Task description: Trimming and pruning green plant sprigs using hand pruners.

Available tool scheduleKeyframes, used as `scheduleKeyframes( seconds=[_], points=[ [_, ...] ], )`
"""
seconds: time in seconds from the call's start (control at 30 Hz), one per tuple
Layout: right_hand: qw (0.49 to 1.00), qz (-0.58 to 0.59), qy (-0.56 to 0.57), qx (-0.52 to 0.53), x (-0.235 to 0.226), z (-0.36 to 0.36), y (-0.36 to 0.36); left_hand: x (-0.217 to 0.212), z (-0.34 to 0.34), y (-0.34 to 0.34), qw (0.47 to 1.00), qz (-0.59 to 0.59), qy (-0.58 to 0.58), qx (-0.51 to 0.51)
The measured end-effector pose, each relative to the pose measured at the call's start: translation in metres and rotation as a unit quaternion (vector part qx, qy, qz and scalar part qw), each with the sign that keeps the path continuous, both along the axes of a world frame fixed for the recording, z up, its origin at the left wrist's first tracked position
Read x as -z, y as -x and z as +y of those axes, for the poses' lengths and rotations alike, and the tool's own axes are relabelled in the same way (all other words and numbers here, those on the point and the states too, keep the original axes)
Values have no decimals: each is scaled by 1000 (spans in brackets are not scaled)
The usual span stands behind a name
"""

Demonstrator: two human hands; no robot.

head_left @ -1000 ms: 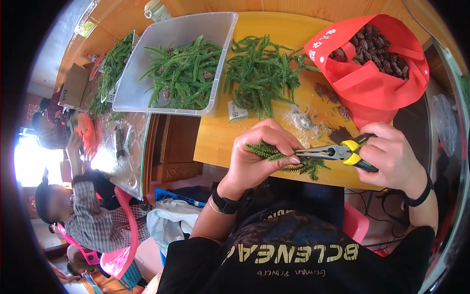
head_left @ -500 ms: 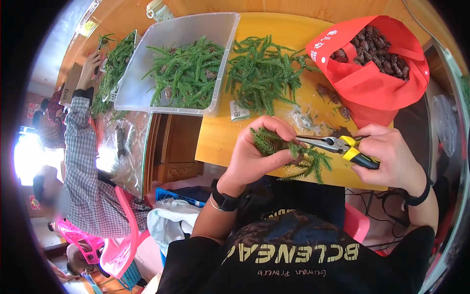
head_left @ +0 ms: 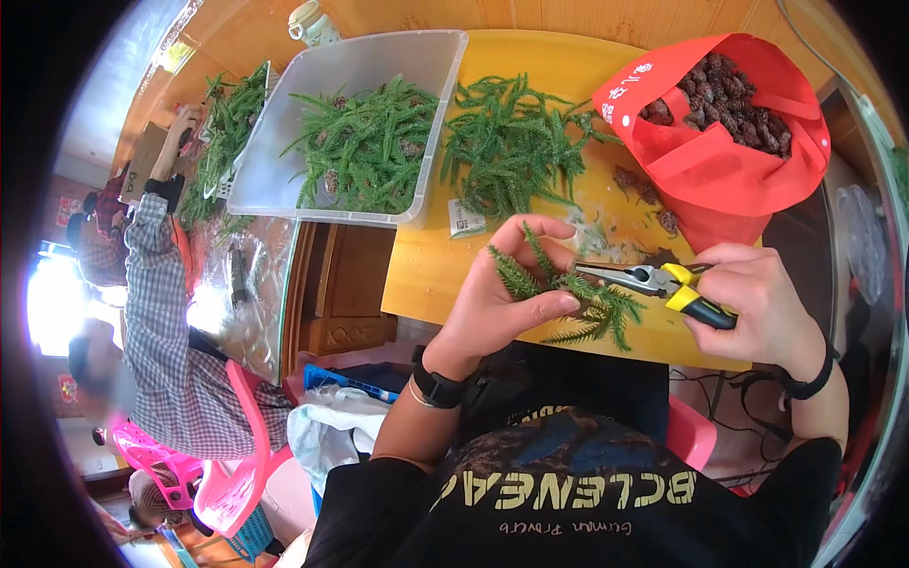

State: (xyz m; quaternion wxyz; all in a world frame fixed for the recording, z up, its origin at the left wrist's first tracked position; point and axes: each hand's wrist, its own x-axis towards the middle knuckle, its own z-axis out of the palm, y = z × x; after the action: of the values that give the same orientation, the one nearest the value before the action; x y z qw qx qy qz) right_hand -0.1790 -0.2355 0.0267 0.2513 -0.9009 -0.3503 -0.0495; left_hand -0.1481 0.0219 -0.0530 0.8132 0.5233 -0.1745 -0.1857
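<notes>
My left hand (head_left: 502, 298) grips a green needle-leaved sprig (head_left: 568, 298) over the near edge of the yellow table (head_left: 426, 275). Pliers with yellow and black handles (head_left: 663, 282) are held in my right hand (head_left: 757, 303), and their jaws touch the sprig near my left fingers. A loose pile of the same green sprigs (head_left: 516, 151) lies farther back on the table.
A clear plastic tub (head_left: 360, 133) of green sprigs stands at the back left. A red bag (head_left: 729, 142) of brown cones sits at the back right. At the left, another person's arm in a checked sleeve (head_left: 156, 275) reaches to more greenery. Pink plastic chairs (head_left: 237, 473) stand below.
My left hand has turned the sprig and lifted its fingers. The pliers' jaws have come onto the sprig. The person at the left has stretched an arm up toward the greenery.
</notes>
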Motion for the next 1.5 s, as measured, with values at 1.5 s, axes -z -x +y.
scheduleKeyframes(
  seconds=[1.5],
  points=[
    [914,224,-37,335,26,-72,53,-102,108,-130,971,0,77,-226]
  ],
)
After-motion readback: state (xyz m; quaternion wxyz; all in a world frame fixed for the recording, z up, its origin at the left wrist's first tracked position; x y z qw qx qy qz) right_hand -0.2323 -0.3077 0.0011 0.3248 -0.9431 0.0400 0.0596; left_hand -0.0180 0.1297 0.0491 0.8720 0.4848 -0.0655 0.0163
